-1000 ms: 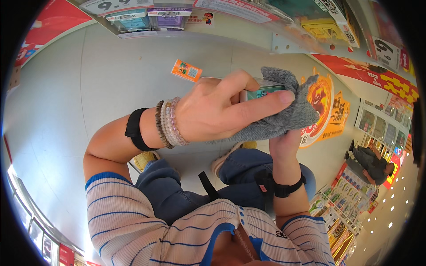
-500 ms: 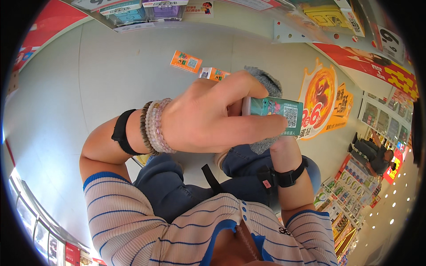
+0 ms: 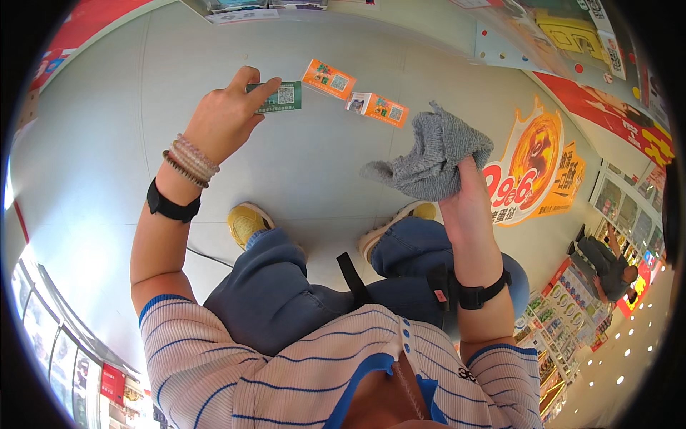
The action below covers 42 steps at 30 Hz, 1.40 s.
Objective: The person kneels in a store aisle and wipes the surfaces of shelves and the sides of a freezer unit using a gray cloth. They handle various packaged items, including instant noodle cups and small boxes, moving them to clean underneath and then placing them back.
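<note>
While left fingers (image 3: pixel 266 91) pinch a green box (image 3: pixel 287 96), right hand (image 3: pixel 467 190), fingers hidden, holds cloth (image 3: pixel 436 154)

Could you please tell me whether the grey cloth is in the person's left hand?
No, the right hand holds the grey cloth, while the left hand has fingers on the green box.

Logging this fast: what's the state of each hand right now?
Left hand: closed on a green box with a QR code.
Right hand: holding a gray plush cloth.
</note>
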Each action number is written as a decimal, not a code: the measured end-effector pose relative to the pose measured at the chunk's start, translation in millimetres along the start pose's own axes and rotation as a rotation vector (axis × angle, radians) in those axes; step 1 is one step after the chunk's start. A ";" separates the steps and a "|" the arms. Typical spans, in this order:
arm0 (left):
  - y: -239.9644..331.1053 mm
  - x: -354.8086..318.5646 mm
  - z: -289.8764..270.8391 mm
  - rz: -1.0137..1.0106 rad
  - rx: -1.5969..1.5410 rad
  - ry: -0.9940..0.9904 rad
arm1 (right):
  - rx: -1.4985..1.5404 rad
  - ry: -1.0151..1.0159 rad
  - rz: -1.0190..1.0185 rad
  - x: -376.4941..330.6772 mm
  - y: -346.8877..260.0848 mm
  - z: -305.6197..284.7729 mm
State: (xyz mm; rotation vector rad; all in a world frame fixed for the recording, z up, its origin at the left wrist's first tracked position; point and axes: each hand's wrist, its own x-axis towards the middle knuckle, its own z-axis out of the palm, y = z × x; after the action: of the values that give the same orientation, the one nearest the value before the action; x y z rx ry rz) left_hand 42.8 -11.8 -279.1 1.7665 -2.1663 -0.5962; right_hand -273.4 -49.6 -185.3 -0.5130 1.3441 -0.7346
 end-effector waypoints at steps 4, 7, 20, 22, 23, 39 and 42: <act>-27.2 4.7 30.4 -0.004 0.023 0.072 | -0.022 0.037 -0.018 1.8 2.6 -0.2; -37.0 -0.3 49.5 -0.031 0.141 0.092 | -0.093 -0.003 -0.028 4.5 4.4 -6.4; 3.3 60.5 5.9 -0.194 -0.375 0.619 | -0.203 0.022 -0.021 -3.9 -1.1 6.7; 7.5 70.5 2.3 -0.161 -0.349 0.645 | -0.191 0.023 -0.019 -6.7 -1.5 10.0; 7.7 73.4 2.4 -0.170 -0.340 0.640 | -0.183 0.024 -0.021 -7.7 -2.8 10.8; 15.0 95.9 8.5 -0.145 -0.561 0.647 | -0.213 -0.058 -0.014 -4.5 0.9 -0.1; 11.1 95.0 7.5 -0.175 -0.420 0.761 | -0.224 -0.050 -0.018 -4.6 0.7 0.9</act>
State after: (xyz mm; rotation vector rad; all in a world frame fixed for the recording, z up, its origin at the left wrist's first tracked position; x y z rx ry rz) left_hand 9.7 -101.8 -284.1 1.5975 -1.2805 -0.3026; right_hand -272.7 -45.8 -182.5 -0.7178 1.3835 -0.5847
